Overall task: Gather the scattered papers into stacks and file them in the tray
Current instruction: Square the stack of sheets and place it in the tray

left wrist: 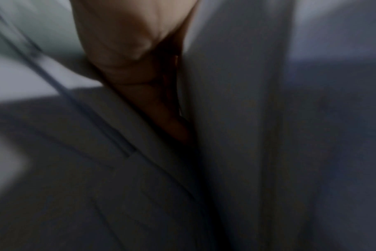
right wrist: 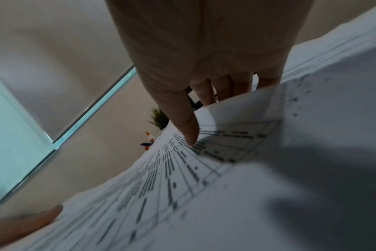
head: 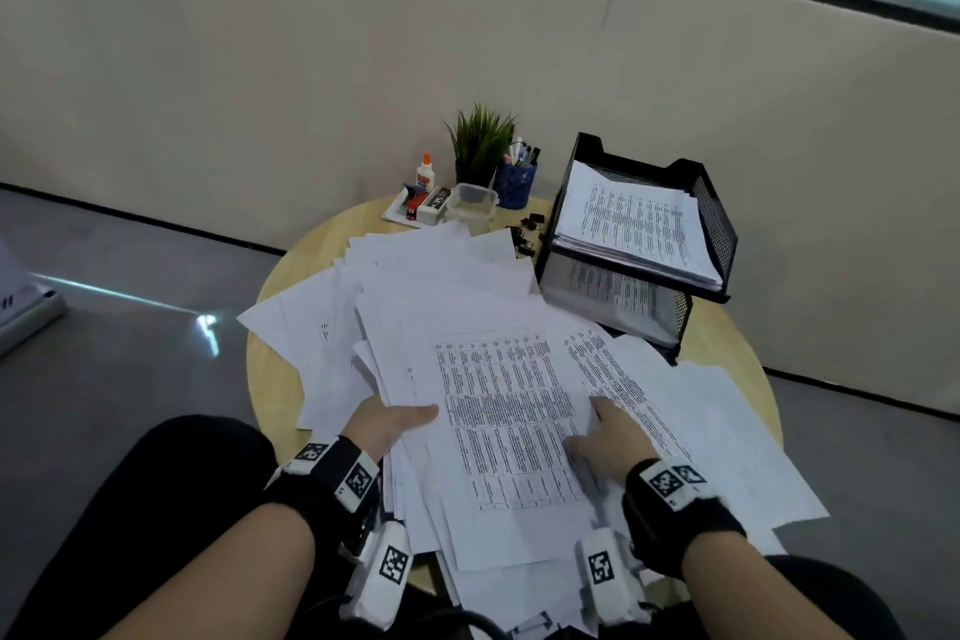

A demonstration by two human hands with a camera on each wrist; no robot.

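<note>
I see left grip (head: 395, 424) clamping the papers' (head: 467, 286) near-left edge, thumb on top, fingers under. Right grip (head: 608, 437) pinches a printed sheet's lifted edge. Pile overhangs the tabletop's (head: 275, 276) near rim, with bare wood only along the side rims. Tray (head: 717, 203) sits back right, touching the pile, both tiers holding sheets.

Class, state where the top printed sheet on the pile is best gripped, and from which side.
Probably its long side edges, from left and right: the printed sheet lies flat atop the pile, both edges exposed beside the left hand and right hand.
</note>
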